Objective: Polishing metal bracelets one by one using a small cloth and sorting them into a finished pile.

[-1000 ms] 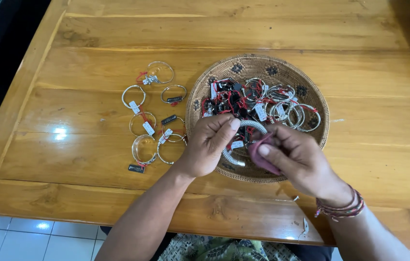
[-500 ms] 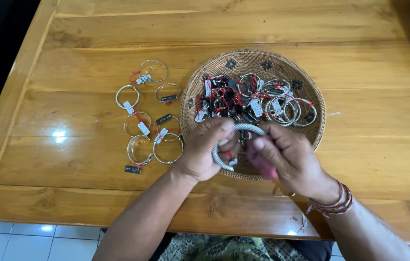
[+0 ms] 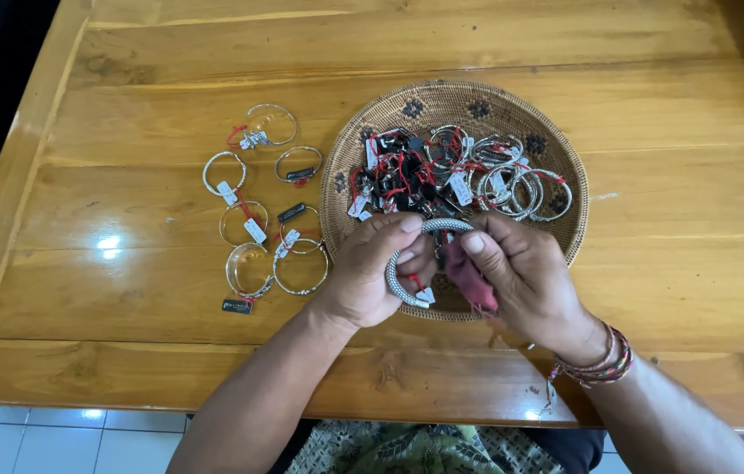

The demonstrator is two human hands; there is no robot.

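My left hand [image 3: 372, 274] grips a thick silver bangle [image 3: 400, 285] with a small tag, held over the near rim of a round woven basket [image 3: 394, 112]. My right hand [image 3: 525, 276] pinches the bangle's top edge and also holds a small dark-red cloth [image 3: 470, 279] against its palm. Inside the basket lies a heap of tagged silver bangles [image 3: 460, 171] with red strings and black labels.
Several silver bangles with tags [image 3: 259, 215] are spread on the wooden table [image 3: 126, 290] left of the basket. The table's near edge runs just below my forearms, with white floor tiles [image 3: 38, 443] beyond it. Beaded bracelets [image 3: 600, 364] circle my right wrist.
Both hands have drawn the bangle slightly nearer and turned it upright between them; my right thumb now presses its top edge with the cloth tucked behind.
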